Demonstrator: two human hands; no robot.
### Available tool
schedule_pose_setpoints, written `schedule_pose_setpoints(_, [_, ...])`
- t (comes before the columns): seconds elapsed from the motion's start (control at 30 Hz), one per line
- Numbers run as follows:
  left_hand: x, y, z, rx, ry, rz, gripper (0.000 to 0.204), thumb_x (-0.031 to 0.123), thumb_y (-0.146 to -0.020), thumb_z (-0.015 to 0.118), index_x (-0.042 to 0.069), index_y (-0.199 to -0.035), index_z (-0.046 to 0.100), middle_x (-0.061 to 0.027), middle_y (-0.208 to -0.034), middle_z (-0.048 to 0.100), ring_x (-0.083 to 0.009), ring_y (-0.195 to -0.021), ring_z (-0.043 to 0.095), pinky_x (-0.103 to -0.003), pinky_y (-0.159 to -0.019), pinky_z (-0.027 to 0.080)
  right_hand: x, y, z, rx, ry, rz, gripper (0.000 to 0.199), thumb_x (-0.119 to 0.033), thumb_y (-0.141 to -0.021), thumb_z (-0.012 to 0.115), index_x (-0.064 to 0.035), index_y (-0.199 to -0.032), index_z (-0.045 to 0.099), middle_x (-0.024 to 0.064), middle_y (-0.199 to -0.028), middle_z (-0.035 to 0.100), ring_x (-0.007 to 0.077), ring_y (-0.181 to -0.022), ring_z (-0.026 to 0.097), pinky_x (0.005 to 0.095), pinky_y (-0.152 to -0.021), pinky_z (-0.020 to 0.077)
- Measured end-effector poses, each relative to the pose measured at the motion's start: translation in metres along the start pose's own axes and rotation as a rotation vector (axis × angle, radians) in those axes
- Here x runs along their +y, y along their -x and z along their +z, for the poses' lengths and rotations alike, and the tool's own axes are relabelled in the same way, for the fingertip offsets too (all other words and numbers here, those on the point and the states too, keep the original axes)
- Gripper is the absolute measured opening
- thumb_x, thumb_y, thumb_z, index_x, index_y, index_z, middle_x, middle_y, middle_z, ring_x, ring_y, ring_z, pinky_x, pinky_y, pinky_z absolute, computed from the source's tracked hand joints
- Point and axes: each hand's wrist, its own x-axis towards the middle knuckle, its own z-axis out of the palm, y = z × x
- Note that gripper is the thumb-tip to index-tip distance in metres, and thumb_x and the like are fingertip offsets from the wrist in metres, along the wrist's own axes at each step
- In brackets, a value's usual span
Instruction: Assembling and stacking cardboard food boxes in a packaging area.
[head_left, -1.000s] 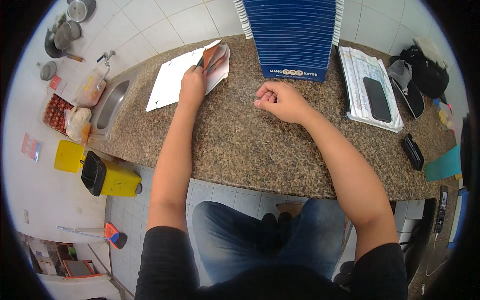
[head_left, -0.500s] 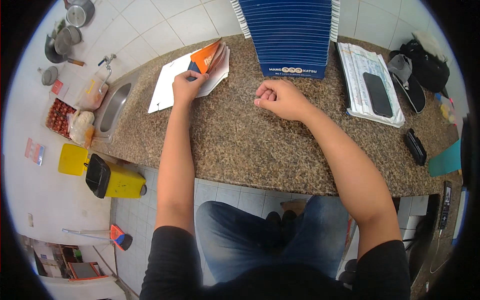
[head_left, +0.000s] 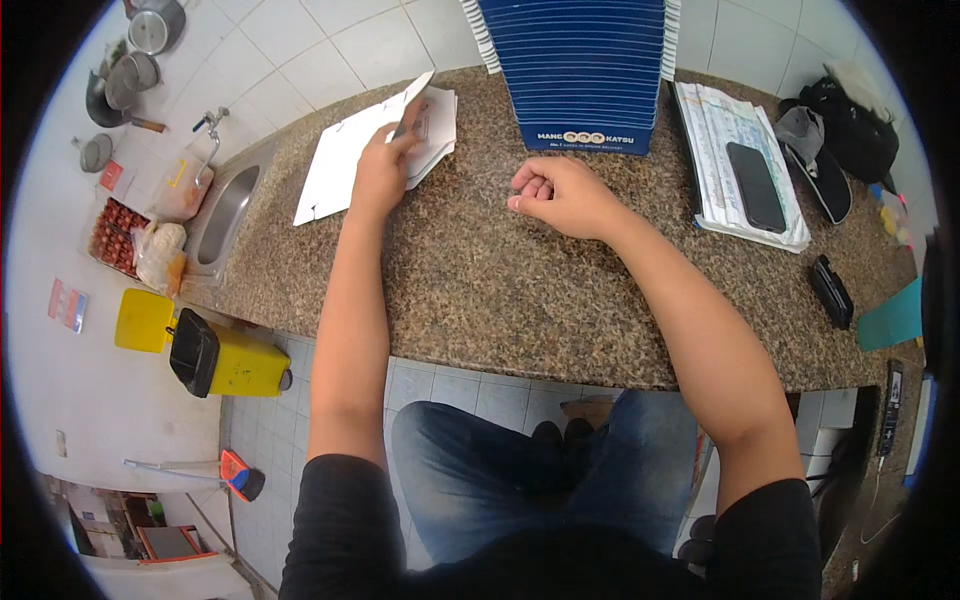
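Observation:
My left hand (head_left: 384, 172) is at the far left of the granite counter, its fingers closed around a thin white card (head_left: 408, 100) that stands tilted up. White flat sheets of card (head_left: 345, 165) lie under and beside that hand, and some thin pieces (head_left: 432, 130) show just right of the fingers. Near the middle of the counter rests my right hand (head_left: 562, 195), fingers curled in, with nothing visible in them. Beyond it stands a tall stack of nested blue cartons (head_left: 580, 80) with white side tabs.
Right of the cartons, a black phone (head_left: 755, 188) lies on a stack of papers (head_left: 712, 150). A black case (head_left: 830, 292), a teal container (head_left: 890, 318) and a dark bag (head_left: 850, 125) sit farther right. Leftward are a steel sink (head_left: 228, 215) and a yellow bin (head_left: 245, 360).
The orange and blue printed face at my left hand is out of sight; a white face now stands up there instead. My left hand has turned and shifted slightly right. The right hand stays put.

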Motion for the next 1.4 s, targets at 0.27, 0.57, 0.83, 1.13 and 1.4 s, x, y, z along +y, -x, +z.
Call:
schedule_pose_setpoints(0.27, [0.015,-0.004,-0.012,-0.385,-0.164,-0.223,0.035,0.023,-0.087,0.084,0.01,-0.119,0.08,-0.0189,-0.098,0.076,-0.0329,-0.089,0.073,-0.041,-0.084,0.055,-0.001,0.001,-0.002,-0.005,0.012,0.0,0.032,-0.028,-0.087,0.082,-0.0013,-0.101,0.072,0.0082,-0.089,0.074,0.0177,-0.08,0.07,0.0333,-0.075,0.057])
schedule_pose_setpoints(0.57, [0.005,-0.004,-0.002,-0.336,-0.221,-0.116,0.023,0.017,-0.089,0.076,0.0,-0.104,0.079,-0.025,-0.097,0.074,-0.0403,-0.088,0.072,-0.048,-0.083,0.057,-0.001,0.001,-0.001,-0.004,-0.006,0.008,0.032,-0.029,-0.087,0.082,-0.0009,-0.102,0.072,0.0087,-0.09,0.074,0.0175,-0.081,0.07,0.0333,-0.076,0.0575])
schedule_pose_setpoints(0.83, [0.01,-0.006,0.0,-0.139,-0.336,-0.179,0.017,0.014,-0.089,0.073,-0.003,-0.089,0.075,-0.0266,-0.093,0.071,-0.0442,-0.083,0.068,-0.052,-0.08,0.055,0.0,0.002,-0.002,-0.009,0.005,-0.004,0.034,-0.03,-0.087,0.082,-0.0007,-0.102,0.072,0.009,-0.089,0.074,0.0179,-0.081,0.07,0.033,-0.076,0.0573])
schedule_pose_setpoints(1.13, [0.013,-0.008,-0.026,0.053,-0.205,-0.26,0.02,0.023,-0.093,0.077,0.003,-0.092,0.073,-0.022,-0.082,0.071,-0.0415,-0.077,0.07,-0.046,-0.07,0.053,0.001,-0.001,-0.002,-0.003,0.007,-0.006,0.037,-0.033,-0.087,0.082,-0.0008,-0.103,0.073,0.0088,-0.089,0.074,0.0182,-0.08,0.07,0.0331,-0.074,0.0565])
schedule_pose_setpoints(1.4, [0.096,0.043,-0.161,0.512,-0.384,0.036,0.017,0.015,-0.104,0.062,0.0,-0.106,0.069,-0.0169,-0.104,0.072,-0.0369,-0.094,0.071,-0.042,-0.093,0.052,0.006,-0.004,-0.001,0.1,-0.205,0.022,0.045,-0.044,-0.096,0.075,-0.0007,-0.107,0.072,0.0082,-0.088,0.073,0.0165,-0.076,0.068,0.0324,-0.069,0.0559])
